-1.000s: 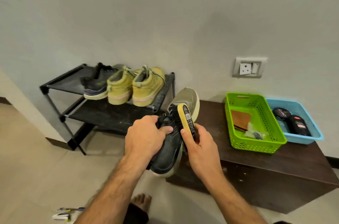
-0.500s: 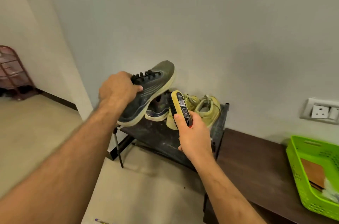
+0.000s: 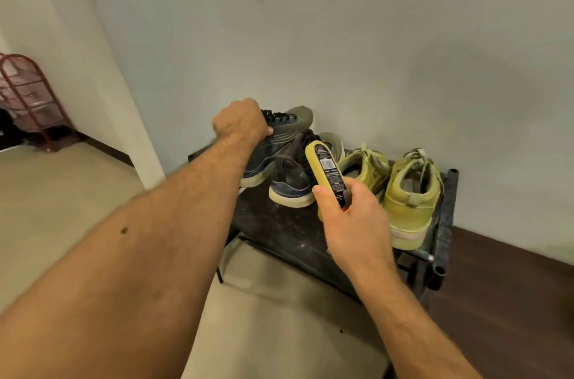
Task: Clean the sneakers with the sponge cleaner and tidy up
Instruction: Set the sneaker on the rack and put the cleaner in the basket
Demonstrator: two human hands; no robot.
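From the head view, the left hand point(image 3: 240, 122) reaches out over a black metal shoe rack point(image 3: 442, 223), its fingers point(image 3: 269, 131) clenched around the collar of a dark grey mesh sneaker point(image 3: 273, 142) with black laces and a pale, thick sole. That sneaker sits tilted at the rack's left end, toe toward the wall, its heel at the shelf's edge. Just beside it stands its mate point(image 3: 292, 183), heel toward the camera, dark knit upper with a blue band above a cream sole; the two overlap in view, and whether they touch cannot be told.

The right hand point(image 3: 354, 223) grasps the sponge cleaner point(image 3: 326, 170), an elongated oval applicator with a yellow foam edge and a glossy black label bearing a barcode, held upright in front of the second sneaker. The thumb presses its left side.

To the right on the same shelf rest two olive-yellow high-top shoes point(image 3: 410, 195), suede-like, with loose laces and pinkish-white soles. The shelf surface is matte black and dusty. A dark brown wooden table point(image 3: 512, 301) adjoins the rack on the right. The wall point(image 3: 341, 37) is smooth pale grey; the floor point(image 3: 62, 207) is beige tile.
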